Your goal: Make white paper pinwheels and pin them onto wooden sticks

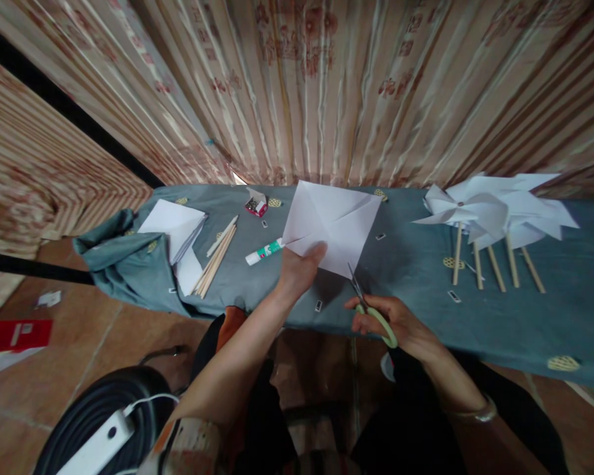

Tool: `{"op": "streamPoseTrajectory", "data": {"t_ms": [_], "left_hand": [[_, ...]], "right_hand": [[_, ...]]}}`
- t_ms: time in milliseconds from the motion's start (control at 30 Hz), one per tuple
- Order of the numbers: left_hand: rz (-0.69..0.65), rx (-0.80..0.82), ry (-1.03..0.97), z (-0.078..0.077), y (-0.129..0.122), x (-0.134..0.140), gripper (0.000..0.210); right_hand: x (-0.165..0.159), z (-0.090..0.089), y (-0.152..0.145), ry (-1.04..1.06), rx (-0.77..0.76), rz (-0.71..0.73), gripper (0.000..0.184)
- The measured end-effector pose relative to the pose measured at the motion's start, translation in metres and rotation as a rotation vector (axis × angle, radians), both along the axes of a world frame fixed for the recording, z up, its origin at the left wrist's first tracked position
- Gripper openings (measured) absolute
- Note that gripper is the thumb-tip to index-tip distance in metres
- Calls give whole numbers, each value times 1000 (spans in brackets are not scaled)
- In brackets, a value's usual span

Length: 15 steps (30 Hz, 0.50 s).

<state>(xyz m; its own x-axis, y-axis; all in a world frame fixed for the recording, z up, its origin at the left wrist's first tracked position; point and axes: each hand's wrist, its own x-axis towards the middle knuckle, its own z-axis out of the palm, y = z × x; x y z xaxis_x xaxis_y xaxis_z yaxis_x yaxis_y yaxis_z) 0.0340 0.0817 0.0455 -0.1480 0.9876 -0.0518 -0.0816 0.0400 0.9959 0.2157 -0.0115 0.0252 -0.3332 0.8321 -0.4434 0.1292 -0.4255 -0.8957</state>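
Note:
My left hand [299,267] pinches a square sheet of white paper [344,221] by its near edge, thumb on top. Creases cross the sheet, and slits run in from corners. In my right hand [383,315] is a pair of scissors [387,328] with pale green handles, its blades at the sheet's near right corner. A glue stick [264,252] lies just left of the paper. Further left are a bundle of wooden sticks [216,262], a white pen [222,235] and a stack of white paper [175,224].
Several white paper pinwheels [480,211] on wooden sticks lie at the right of the cloth-covered table [406,270]. A small open red box [256,203] sits near the back. Behind hangs a patterned curtain [327,86]. A coiled black hose [109,409] and white power strip [99,445] are below left.

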Motion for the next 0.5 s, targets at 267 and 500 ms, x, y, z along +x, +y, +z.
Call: {"op": "streamPoseTrajectory", "data": {"t_ms": [267,500], "left_hand": [[-48,-15,-2,-6,-5,4,11],[-24,-24,-33,-4,-6,4,15]], "right_hand": [[0,-2,1,13,21,-20,47],[1,0,1,-10,30,-25,44]]}}
